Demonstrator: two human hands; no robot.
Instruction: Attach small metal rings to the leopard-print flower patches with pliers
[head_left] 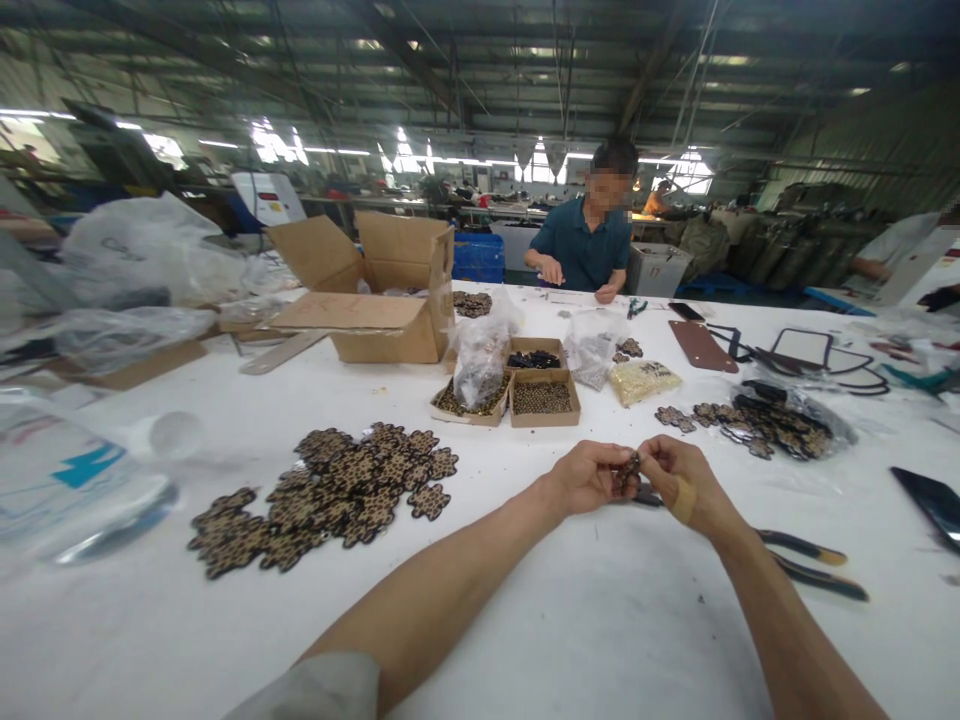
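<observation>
My left hand (592, 478) and my right hand (686, 485) meet above the white table, right of the middle. Between their fingertips they pinch a small leopard-patterned piece (627, 474), largely hidden by the fingers. A tan bandage (684, 500) wraps part of my right hand. Pliers (814, 565) lie beneath my right wrist, their dark handles pointing right. To the left of my forearm spreads a heap of flower-shaped leopard-patterned patches (337, 490). Beyond my hands stand a small box of brass-coloured studs (541, 398) and a box of black parts (534, 355).
An open carton (390, 330) stands behind the heap. Plastic bags (142, 250) crowd the left side. More patches (787, 425), a brown panel (703, 346) and a phone (930, 500) lie at the right. A person in a dark shirt (589, 245) works across the table (480, 600).
</observation>
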